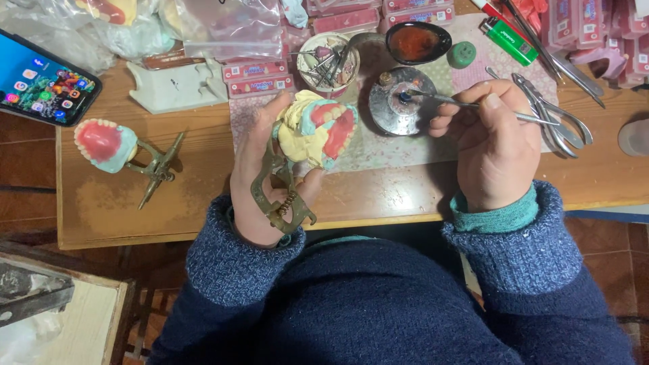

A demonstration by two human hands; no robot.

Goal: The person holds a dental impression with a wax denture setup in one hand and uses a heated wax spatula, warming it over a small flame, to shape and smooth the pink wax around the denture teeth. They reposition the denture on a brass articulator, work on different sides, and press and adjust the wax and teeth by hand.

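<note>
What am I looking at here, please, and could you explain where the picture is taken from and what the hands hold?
This is one picture from a camera worn on a person's head, looking down at their own two bare hands over a wooden table. The left hand holds a dental model mounted in a brass hinged frame. The right hand grips a thin metal tool, its tip at a small round burner. Around them lie a second model on its frame, a phone, a bowl of tools, pliers, a green lighter and pink boxes.
</note>
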